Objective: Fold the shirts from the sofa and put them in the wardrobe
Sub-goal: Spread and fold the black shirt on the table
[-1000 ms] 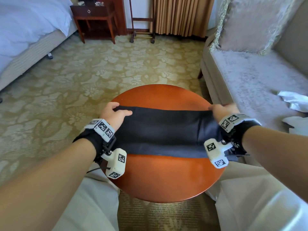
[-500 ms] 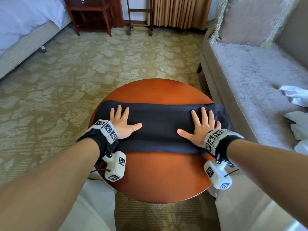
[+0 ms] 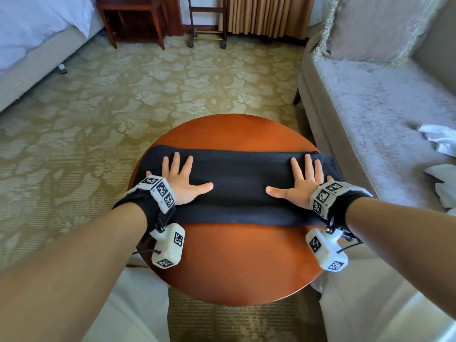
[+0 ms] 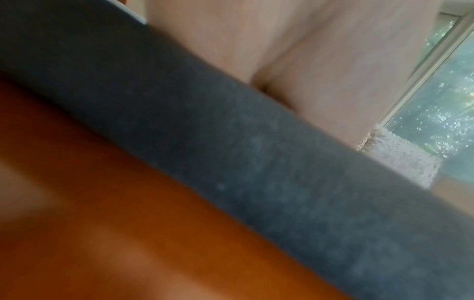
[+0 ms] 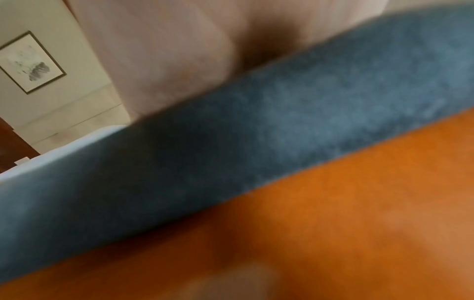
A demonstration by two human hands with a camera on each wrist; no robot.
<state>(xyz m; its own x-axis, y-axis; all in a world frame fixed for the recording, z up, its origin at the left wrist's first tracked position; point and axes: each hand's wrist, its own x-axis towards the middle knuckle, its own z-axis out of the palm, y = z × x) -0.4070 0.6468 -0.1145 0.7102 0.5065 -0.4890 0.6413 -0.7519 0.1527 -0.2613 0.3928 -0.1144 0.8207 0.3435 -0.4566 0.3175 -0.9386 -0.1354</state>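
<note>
A dark shirt, folded into a long band, lies across the round wooden table. My left hand presses flat on its left end, fingers straight and spread. On the right end my right hand lies flat the same way. Both wrist views are blurred: each shows the dark shirt as a band over the orange table, with the palm above it. White clothes lie crumpled on the grey sofa at the right.
The sofa stands close against the table's right side, with a cushion at its back. A bed is at the far left, a wooden side table and a rack by the curtains beyond. Patterned carpet surrounds the table.
A second ago both hands gripped the shirt's ends and laid a fold over. They let go and now press flat on the cloth, a little farther out toward its ends.
</note>
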